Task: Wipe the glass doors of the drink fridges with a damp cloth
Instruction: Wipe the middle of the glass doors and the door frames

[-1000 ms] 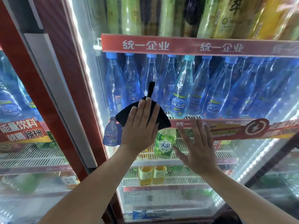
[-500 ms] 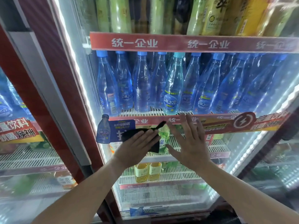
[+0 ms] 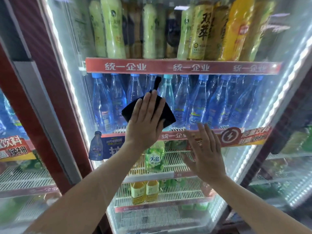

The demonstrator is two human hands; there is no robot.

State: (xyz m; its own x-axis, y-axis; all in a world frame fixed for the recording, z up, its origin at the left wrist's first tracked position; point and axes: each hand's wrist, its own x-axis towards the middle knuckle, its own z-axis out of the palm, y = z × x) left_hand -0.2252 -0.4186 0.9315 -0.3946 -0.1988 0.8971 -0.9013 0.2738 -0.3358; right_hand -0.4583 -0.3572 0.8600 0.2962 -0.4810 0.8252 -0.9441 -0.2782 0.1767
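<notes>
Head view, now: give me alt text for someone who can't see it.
The left hand presses a black cloth flat against the lit fridge's glass door, level with a row of blue plastic bottles. The right hand rests open on the glass, lower and to the right.

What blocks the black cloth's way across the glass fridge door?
Nothing visible. The left hand presses the black fabric cloth flat on the clear glass fridge door; blue plastic bottles sit behind the glass. The right hand lies flat on the pane lower right, apart from the cloth.
</notes>
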